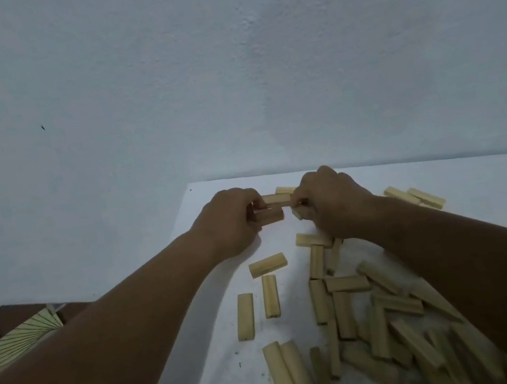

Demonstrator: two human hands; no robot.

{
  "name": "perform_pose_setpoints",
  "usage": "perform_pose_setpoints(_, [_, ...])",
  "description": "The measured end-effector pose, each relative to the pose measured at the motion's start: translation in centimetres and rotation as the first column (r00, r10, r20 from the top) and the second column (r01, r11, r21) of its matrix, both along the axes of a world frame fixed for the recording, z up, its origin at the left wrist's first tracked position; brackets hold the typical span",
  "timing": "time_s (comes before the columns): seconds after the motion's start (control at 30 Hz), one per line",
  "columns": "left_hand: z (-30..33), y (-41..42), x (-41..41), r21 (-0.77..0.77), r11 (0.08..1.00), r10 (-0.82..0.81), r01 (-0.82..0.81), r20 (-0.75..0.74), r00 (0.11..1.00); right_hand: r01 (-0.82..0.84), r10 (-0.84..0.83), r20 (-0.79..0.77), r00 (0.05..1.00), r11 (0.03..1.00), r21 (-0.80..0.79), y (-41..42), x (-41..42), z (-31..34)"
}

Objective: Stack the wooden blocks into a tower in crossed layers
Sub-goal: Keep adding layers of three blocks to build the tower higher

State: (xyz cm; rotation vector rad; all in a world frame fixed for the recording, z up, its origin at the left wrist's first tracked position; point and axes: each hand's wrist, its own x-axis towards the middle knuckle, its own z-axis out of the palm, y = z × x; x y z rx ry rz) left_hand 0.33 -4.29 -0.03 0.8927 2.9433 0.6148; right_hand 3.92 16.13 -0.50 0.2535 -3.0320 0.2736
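White tabletop (475, 176) fills the lower right of the view, butted against a pale wall, with patterned floor tiles (19, 338) showing at the near left. Nearest on the right lies a loose heap of wooden blocks (383, 330), many overlapping at odd angles. Just left of it, three single blocks (270, 295) lie apart from one another on the bare surface. Farther off at the right, a pair of blocks (415, 196) sits side by side. At the far end, both hands meet over the start of the tower (273, 208). The left hand (230, 222) curls its fingers around the left ends of two blocks lying parallel; the right hand (330, 203) pinches their right ends, with another block end just visible below it. Whether a layer lies beneath is hidden by the hands. By my judgement the work has barely begun: one layer is being squared up, and nearly all the blocks remain to be stacked crosswise.
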Motion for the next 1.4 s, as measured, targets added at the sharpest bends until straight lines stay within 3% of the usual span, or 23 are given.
perform_pose_setpoints(0.13, [0.7,-1.9,-0.2,0.13,0.989,0.069,-0.072,0.029,0.997,-0.052,0.049,-0.053,0.997,0.997,-0.054,-0.2,0.0,0.6])
perform_pose_setpoints(0.27, [2.3,-3.5,0.9,0.354,0.898,0.237,-0.262,0.112,0.965,-0.081,0.04,-0.115,0.993,0.921,-0.381,-1.4,-0.2,1.0])
perform_pose_setpoints(0.33, [2.8,-4.0,1.4,0.409,0.846,0.295,-0.343,0.178,0.939,-0.109,0.041,-0.161,0.986,0.89,-0.442,-2.5,-0.6,0.8])
perform_pose_setpoints(0.4, [3.0,-4.5,2.1,0.435,0.802,0.327,-0.411,0.256,0.91,-0.091,0.01,-0.197,0.98,0.908,-0.408,-3.7,-1.0,0.4])
perform_pose_setpoints(0.5, [3.2,-5.0,3.6,0.479,0.736,0.313,-0.478,0.386,0.868,-0.003,-0.018,-0.102,0.995,0.981,-0.196,-5.2,-0.9,0.5])
perform_pose_setpoints(0.6, [3.2,-5.2,5.1,0.499,0.701,0.299,-0.51,0.443,0.845,-0.037,0.036,-0.066,0.997,0.999,-0.013,-5.7,-0.9,0.6])
perform_pose_setpoints(0.7, [3.2,-5.2,6.6,0.506,0.687,0.29,-0.521,0.467,0.836,-0.006,0.004,-0.051,0.999,0.999,-0.037,-5.6,-0.6,0.2])
perform_pose_setpoints(0.83, [3.6,-4.8,9.2,0.519,0.673,0.277,-0.527,0.484,0.83,-0.016,0.001,-0.066,0.998,0.974,-0.226,-5.5,1.6,1.2])
perform_pose_setpoints(1.03, [4.7,-2.2,15.2,0.586,0.639,0.194,-0.499,0.505,0.841,-0.009,-0.106,-0.135,0.985,0.756,-0.655,-3.7,10.3,5.8])
perform_pose_setpoints(1.17, [4.6,1.3,20.6,0.617,0.648,0.102,-0.448,0.512,0.853,0.137,-0.312,-0.154,0.937,0.736,-0.663,-1.2,18.7,6.8])
perform_pose_setpoints(1.3, [3.8,5.0,25.8,0.626,0.689,-0.006,-0.364,0.507,0.862,0.372,-0.499,-0.038,0.866,0.691,-0.62,1.7,27.2,5.6])
perform_pose_setpoints(1.4, [2.9,7.1,29.5,0.624,0.738,-0.06,-0.255,0.438,0.897,0.459,-0.578,-0.008,0.816,0.655,-0.6,3.1,32.5,3.2])
